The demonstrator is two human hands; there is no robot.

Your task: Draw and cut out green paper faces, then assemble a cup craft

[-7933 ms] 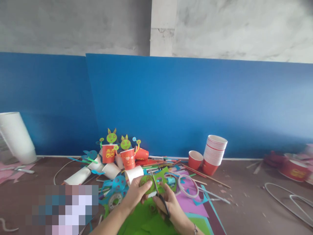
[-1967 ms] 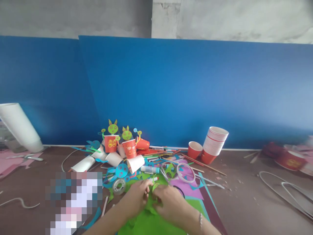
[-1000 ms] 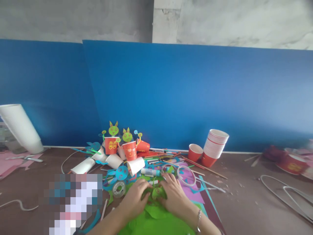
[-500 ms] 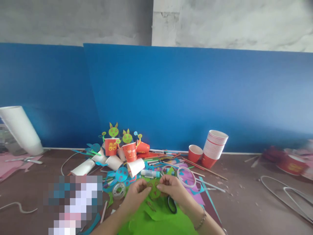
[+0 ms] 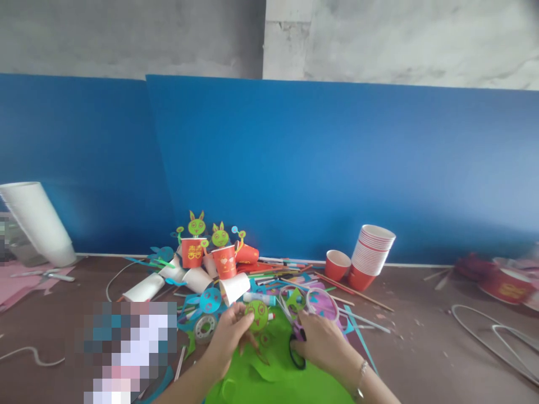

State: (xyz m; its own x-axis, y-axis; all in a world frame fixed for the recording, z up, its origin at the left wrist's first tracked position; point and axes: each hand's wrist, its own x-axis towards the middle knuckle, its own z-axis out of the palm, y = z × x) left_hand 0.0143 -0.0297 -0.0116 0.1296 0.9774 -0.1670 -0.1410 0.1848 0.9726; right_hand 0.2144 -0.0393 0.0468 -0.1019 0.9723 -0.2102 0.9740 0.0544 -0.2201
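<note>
My left hand (image 5: 227, 336) pinches a round green paper face (image 5: 256, 315) with drawn eyes between thumb and fingers. My right hand (image 5: 322, 339) is closed at the scissors (image 5: 297, 350), its fingers on their dark handles. Under both hands lies bright green paper (image 5: 278, 381), bearing small drawn shapes. A blue paper rabbit head (image 5: 209, 301) and a tape roll (image 5: 205, 329) are left of my left hand.
Two red cups (image 5: 192, 252) carry green rabbit figures. Straws, a glue stick (image 5: 259, 298) and paper scraps crowd the middle. Stacked cups (image 5: 373, 249) stand at right, a white roll (image 5: 40, 224) at far left. A blue panel (image 5: 295, 168) rises behind.
My right hand has let go of the green face and moved down and right to the scissors. My left hand keeps the face, now slightly left and higher.
</note>
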